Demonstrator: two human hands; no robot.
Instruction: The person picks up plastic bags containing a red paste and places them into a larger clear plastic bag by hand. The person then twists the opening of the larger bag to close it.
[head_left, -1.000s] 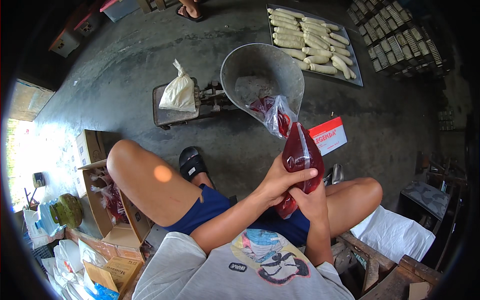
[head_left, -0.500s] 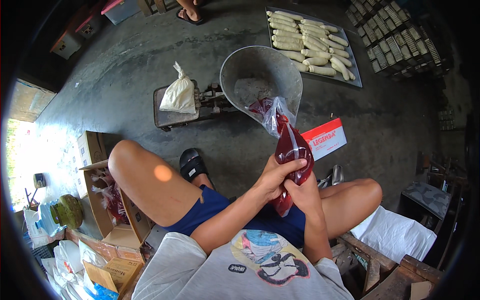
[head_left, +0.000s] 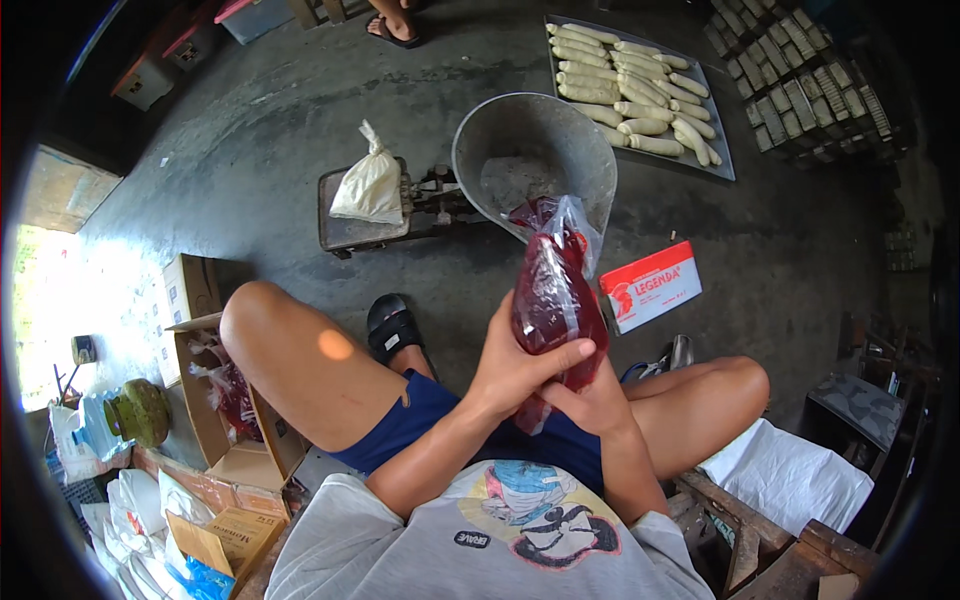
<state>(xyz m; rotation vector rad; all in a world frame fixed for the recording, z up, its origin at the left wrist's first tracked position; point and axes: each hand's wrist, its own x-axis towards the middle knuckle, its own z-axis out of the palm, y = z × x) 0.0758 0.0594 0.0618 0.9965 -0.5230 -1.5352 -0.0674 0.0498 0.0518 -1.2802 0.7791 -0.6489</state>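
A clear plastic bag of dark red, glossy content (head_left: 560, 310) is held over my lap, its loose clear top pointing away from me. My left hand (head_left: 510, 365) wraps its left side, with the thumb lying across the front. On the lower right, my right hand (head_left: 592, 402) grips the same bag, its fingers partly hidden behind it. The bag's far end overlaps the near lip of a grey metal scoop pan (head_left: 480, 140). Whether they touch I cannot tell. That pan sits on a balance scale (head_left: 335, 235), whose other plate carries a knotted bag of pale material (head_left: 370, 190).
A red and white box (head_left: 655, 290) stands right of the pan. Pale, long rolls lie on a metal tray (head_left: 722, 165) at the far right. A cardboard box (head_left: 250, 470) with more red bags stands by my left leg. Another person's sandalled foot (head_left: 395, 30) is at the top.
The red bag has swung left and its body is now fuller and more upright in view. Both hands shifted slightly left with it, still gripping. The view moved a little.
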